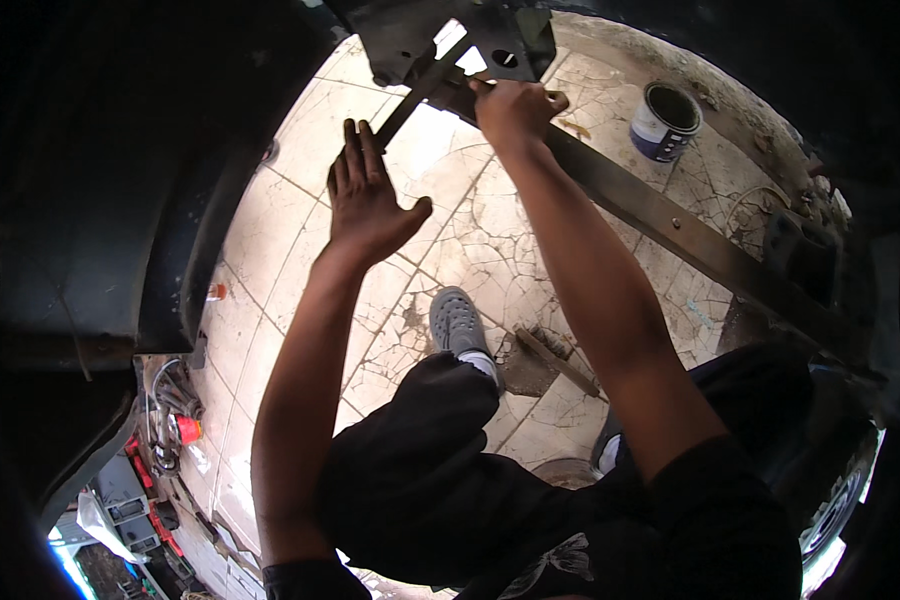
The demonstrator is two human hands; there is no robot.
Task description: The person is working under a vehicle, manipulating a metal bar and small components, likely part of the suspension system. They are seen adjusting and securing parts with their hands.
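My left hand (370, 205) is raised with its fingers stretched out and the thumb spread, holding nothing. Its fingertips are close to the lower end of a dark, narrow flat bar (410, 107), which slants up to a dark metal bracket (400, 40) with holes in it. My right hand (517, 112) is up against the long metal beam (660, 205) where it meets the bracket. Its fingers are curled, and whatever they grip there is hidden by the hand.
A paint can (667, 122) stands at the far right on cracked floor tiles (310, 240). Dark vehicle panels (80, 200) close in on the left. Between my legs lies a brush-like piece with a wooden handle (558, 362). Cables and tools (170, 400) lie at the lower left.
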